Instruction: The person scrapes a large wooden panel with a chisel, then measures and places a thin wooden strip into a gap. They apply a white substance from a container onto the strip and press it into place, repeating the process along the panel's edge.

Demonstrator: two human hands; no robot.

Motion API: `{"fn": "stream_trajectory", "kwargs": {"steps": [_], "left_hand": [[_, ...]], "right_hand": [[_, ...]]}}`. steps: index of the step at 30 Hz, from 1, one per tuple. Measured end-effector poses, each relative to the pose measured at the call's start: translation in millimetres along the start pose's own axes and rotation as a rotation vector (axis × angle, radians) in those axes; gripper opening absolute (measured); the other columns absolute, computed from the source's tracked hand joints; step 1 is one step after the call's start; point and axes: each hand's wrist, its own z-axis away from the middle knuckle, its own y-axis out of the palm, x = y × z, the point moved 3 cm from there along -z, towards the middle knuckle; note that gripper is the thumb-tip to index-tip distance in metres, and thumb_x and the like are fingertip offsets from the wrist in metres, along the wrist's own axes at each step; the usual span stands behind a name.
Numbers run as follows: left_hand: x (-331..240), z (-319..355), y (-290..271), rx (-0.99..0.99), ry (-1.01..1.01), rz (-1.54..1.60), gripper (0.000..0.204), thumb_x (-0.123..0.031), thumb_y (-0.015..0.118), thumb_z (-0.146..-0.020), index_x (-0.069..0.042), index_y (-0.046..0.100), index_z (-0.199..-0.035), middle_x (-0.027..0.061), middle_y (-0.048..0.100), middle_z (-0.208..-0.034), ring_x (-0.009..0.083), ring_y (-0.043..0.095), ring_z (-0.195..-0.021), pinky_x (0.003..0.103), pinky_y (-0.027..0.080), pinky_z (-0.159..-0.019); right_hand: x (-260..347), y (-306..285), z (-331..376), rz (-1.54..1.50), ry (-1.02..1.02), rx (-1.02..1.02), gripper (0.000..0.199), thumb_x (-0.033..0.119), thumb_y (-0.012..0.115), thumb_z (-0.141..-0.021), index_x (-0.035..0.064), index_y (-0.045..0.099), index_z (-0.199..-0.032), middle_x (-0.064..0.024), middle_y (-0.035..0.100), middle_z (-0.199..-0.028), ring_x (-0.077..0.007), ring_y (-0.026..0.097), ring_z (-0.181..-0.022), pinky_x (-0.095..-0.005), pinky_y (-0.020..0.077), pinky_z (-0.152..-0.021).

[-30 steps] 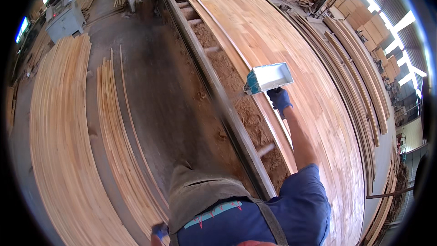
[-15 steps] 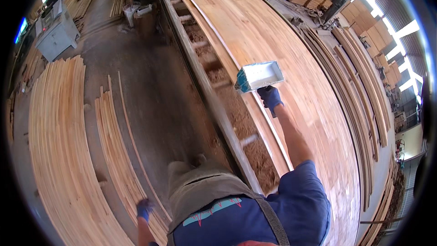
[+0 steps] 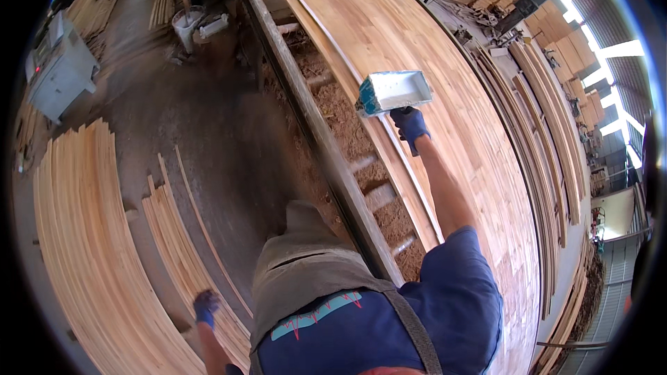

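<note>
- While the right hand (image 3: 410, 127), in a blue glove, reaches forward, its fingers are closed round the back of a white and teal scoop-like tray (image 3: 393, 92); the tray is held over the near edge of the long jointed wood panel (image 3: 445, 62)
- Down by the person's side hangs the left hand (image 3: 206, 307), also gloved; it holds nothing, though how far its fingers curl I cannot tell; it is just above thin wood strips (image 3: 174, 236) on the floor
- Sawdust (image 3: 347, 125) lies in the frame beside the panel; a white bucket (image 3: 186, 28) stands far off
</note>
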Motion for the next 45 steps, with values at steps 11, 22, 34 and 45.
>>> {"fn": "stream_trajectory", "kwargs": {"steps": [11, 22, 34, 45], "left_hand": [[-260, -133, 140, -0.396, 0.256, -0.502, 0.029, -0.032, 0.057, -0.094, -0.014, 0.06, -0.117, 0.0137, 0.069, -0.102, 0.0303, 0.069, -0.081, 0.043, 0.052, -0.061], [-366, -243, 161, -0.562, -0.077, -0.208, 0.028, -0.036, 0.062, -0.095, -0.017, 0.064, -0.115, 0.0076, 0.07, -0.096, 0.0276, 0.066, -0.083, 0.048, 0.052, -0.07], [-827, -386, 304, -0.536, 0.223, -0.313, 0.037, -0.04, 0.054, -0.096, -0.018, 0.06, -0.123, 0.0081, 0.071, -0.108, 0.0225, 0.069, -0.083, 0.034, 0.051, -0.065], [-831, -412, 371, -0.533, -0.108, -0.402, 0.031, -0.029, 0.063, -0.096, -0.007, 0.062, -0.117, 0.0141, 0.071, -0.099, 0.0261, 0.07, -0.078, 0.039, 0.055, -0.066]], "right_hand": [[182, 142, -269, -0.031, -0.019, -0.004, 0.039, 0.043, 0.068, -0.089, 0.0039, 0.065, -0.087, -0.0036, 0.06, -0.065, -0.0134, 0.055, -0.048, -0.0305, 0.0455, -0.041], [385, 279, -512, 0.021, -0.012, -0.04, 0.035, 0.042, 0.067, -0.088, 0.0067, 0.066, -0.085, -0.0033, 0.06, -0.066, -0.014, 0.054, -0.048, -0.0324, 0.0478, -0.043], [565, 413, -770, -0.011, -0.081, -0.039, 0.036, 0.041, 0.064, -0.089, 0.0048, 0.064, -0.085, -0.0057, 0.06, -0.067, -0.0162, 0.057, -0.05, -0.0338, 0.0487, -0.044], [714, 512, -964, -0.096, -0.09, 0.001, 0.031, 0.04, 0.069, -0.087, 0.0091, 0.065, -0.087, -0.0019, 0.058, -0.068, -0.0134, 0.053, -0.049, -0.0316, 0.0474, -0.045]]}}
